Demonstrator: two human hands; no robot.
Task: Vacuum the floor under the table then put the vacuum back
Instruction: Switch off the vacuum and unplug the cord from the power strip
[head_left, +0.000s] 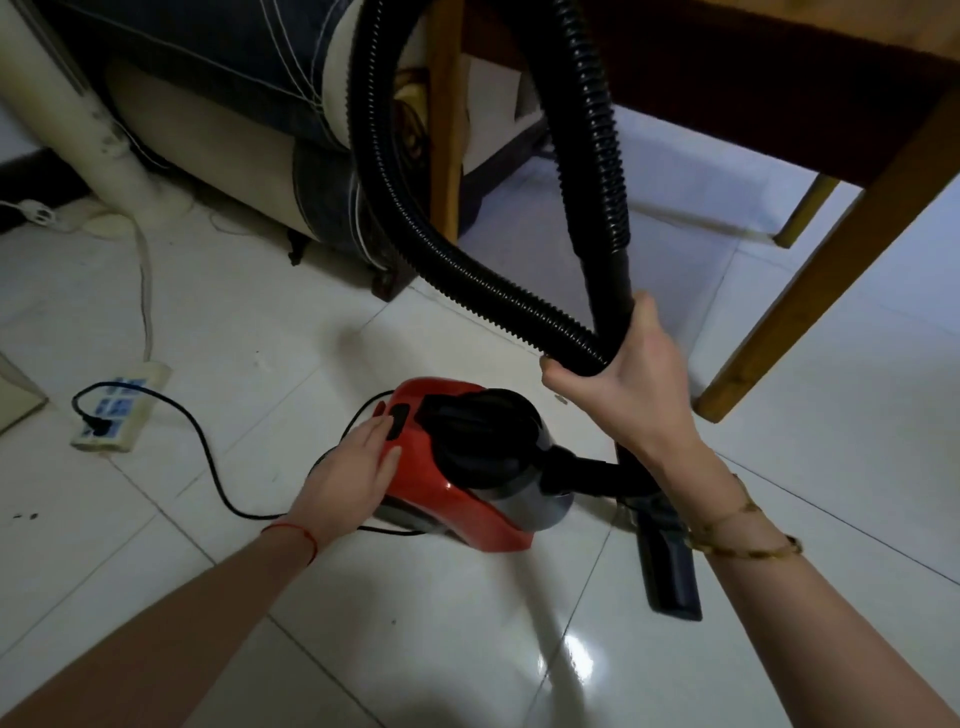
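A red and black canister vacuum (457, 483) sits on the white tiled floor in front of me. My left hand (353, 473) rests flat on its red rear, fingers straight and touching the black switch. My right hand (628, 374) grips the black ribbed hose (395, 208) and the rigid wand together, just right of the canister. The hose loops high up out of the frame and comes back down to my hand. The black floor nozzle (667, 566) lies on the tiles behind my right wrist. The wooden table (852, 244) stands at the upper right.
The vacuum's black cord (208, 457) runs left to a white power strip (122, 405) on the floor. A sofa with dark fabric (234, 130) fills the upper left, with a pale pipe (98, 140) beside it. A wooden leg (444, 130) stands behind the hose.
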